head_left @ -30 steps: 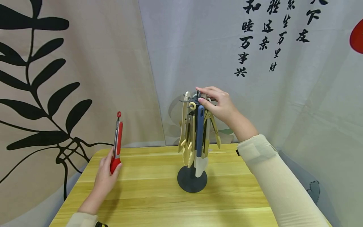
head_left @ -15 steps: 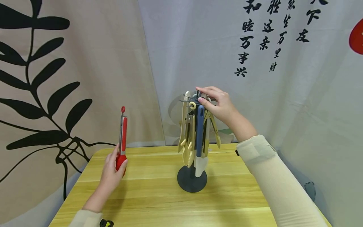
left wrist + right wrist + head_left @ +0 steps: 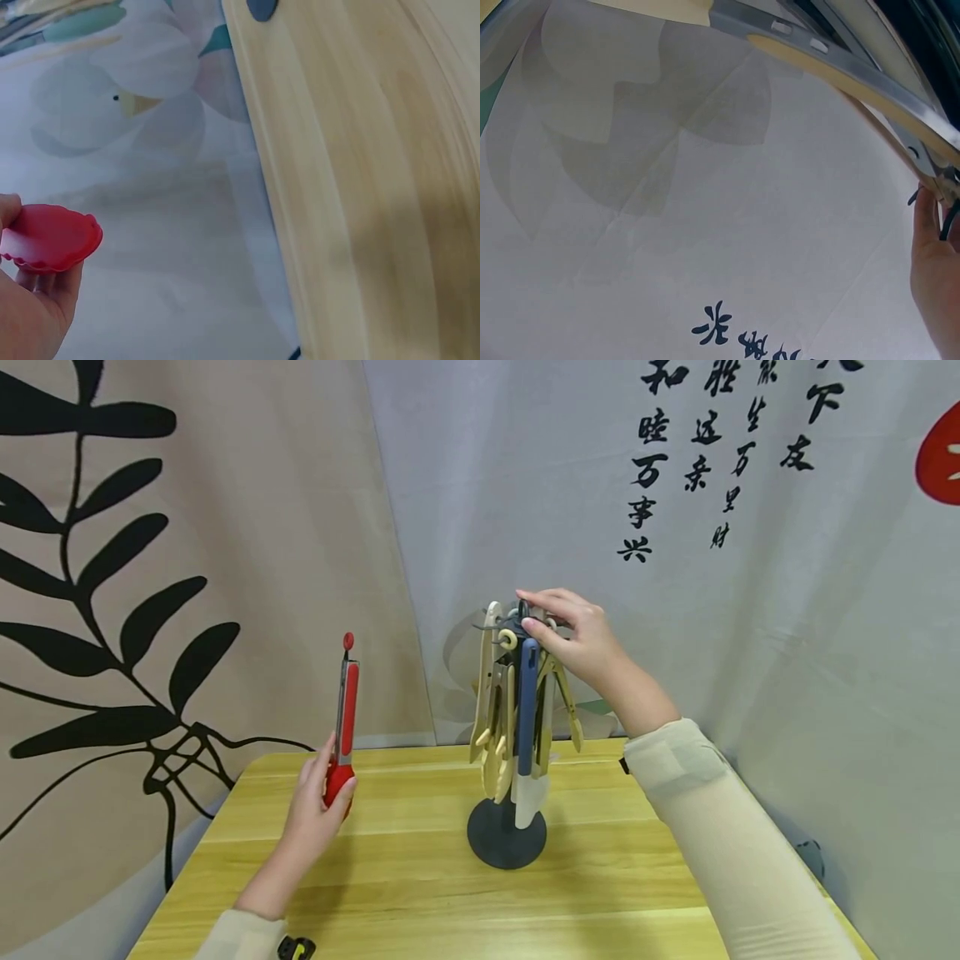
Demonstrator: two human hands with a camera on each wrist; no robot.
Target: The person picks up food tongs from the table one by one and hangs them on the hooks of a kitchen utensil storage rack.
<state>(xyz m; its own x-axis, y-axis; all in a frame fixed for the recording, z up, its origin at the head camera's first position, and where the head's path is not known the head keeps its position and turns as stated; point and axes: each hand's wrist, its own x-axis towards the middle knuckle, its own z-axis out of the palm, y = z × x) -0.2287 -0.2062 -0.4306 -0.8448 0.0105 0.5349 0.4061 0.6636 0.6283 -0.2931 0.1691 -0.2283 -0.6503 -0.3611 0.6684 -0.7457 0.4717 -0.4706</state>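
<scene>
Red-and-steel kitchen tongs [image 3: 347, 710] stand nearly upright in my left hand [image 3: 309, 814], their ring end uppermost. That hand grips them by the red scalloped heads, one of which [image 3: 52, 236] shows in the left wrist view. At the centre of the table is a dark utensil stand [image 3: 507, 839] with a round base. My right hand [image 3: 581, 631] pinches the loop at its top between thumb and fingers. From its hooks hang a spatula with a blue handle [image 3: 527, 710], cream-coloured tongs [image 3: 855, 86] and several other cream utensils [image 3: 489, 693], which partly overlap.
The stand rests on a wooden table [image 3: 420, 902], whose far edge meets a hanging cloth [image 3: 300, 543] printed with dark leaves and characters. A shadow falls below my left hand. My right sleeve [image 3: 735, 843] covers the table's right side.
My left hand has moved right and slightly up with the red tongs, closer to the stand. My right hand stays on the stand's loop, and the hanging utensils keep their places.
</scene>
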